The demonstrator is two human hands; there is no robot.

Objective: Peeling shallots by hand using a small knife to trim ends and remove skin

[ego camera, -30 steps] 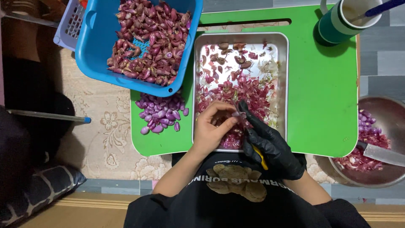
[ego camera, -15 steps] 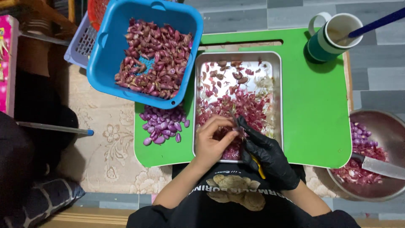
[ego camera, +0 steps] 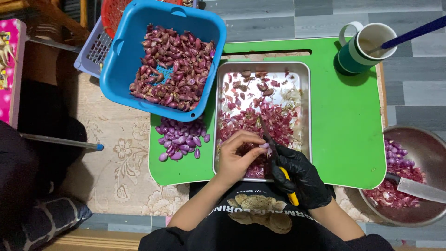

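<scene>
peeling a shallot over the metal tray of purple skins: the bare left hand is pinching the bulb at its fingertips while the gloved right hand is gripping a yellow-handled knife, blade laid against it. judging by this, the skin is mid-removal; next calls for a shallow, controlled pull away from the fingers.

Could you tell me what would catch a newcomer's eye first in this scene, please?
Most striking is the blue basket heaped with unpeeled shallots, at the upper left of the bright green table. In the middle, over a metal tray strewn with purple peelings, the bare left hand pinches a shallot while the black-gloved right hand holds a yellow-handled knife to it. A small pile of peeled shallots lies just left of the tray.
</scene>
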